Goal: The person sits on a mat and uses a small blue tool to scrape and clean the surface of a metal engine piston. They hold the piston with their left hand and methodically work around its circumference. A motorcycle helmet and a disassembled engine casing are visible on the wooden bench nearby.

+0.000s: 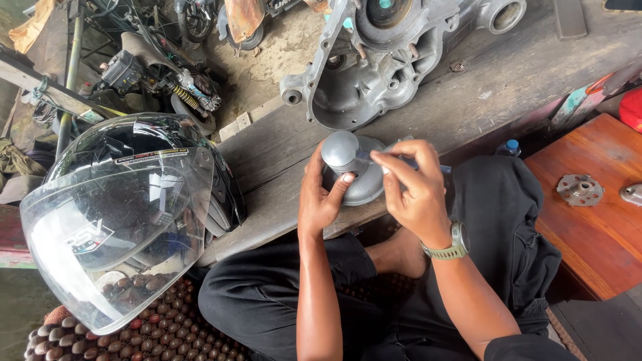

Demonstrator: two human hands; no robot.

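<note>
One worn wooden bench (468,100) amid workshop clutter

From my feed I pick out only labels. A narrow white sticker strip (150,158) with dark print runs across the top edge of the helmet's clear visor (117,227), at left. Lower on that visor sits a pale, blocky decal (90,235), partly washed out by glare. I see no packages, signs or screens.

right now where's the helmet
In the head view the black helmet with clear visor sits at left, beside the wooden bench and the left hand.
</note>
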